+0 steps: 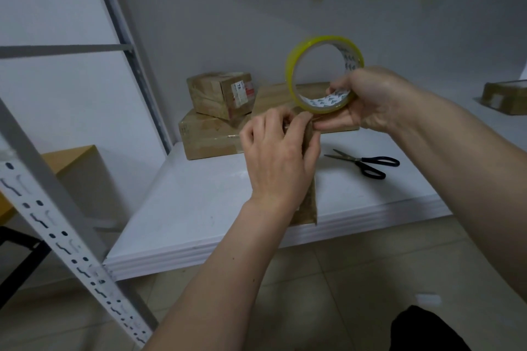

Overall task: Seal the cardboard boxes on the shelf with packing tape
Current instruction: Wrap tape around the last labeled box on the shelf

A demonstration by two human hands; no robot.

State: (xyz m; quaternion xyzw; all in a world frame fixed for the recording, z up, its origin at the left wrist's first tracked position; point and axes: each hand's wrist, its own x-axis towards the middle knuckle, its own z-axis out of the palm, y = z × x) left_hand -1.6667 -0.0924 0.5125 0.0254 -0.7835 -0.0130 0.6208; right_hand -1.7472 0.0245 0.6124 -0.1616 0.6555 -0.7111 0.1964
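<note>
Hands (pixel 285 151) — glossy round tape roll (pixel 323 74).

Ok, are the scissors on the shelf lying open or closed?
Open. The scissors lie flat on the white shelf, their two blades spread apart in a narrow V pointing left, black handles to the right, with neither hand touching them.

Head-worn view, close, downward onto shelf (pixel 199 208).

A white shelf (pixel 199 208) carries a flat cardboard box (pixel 208 137) at the back, beside a wider box (pixel 273 94). Black-handled scissors (pixel 368 164) lie open to the right, and another box (pixel 504 97) sits at the far right.
</note>
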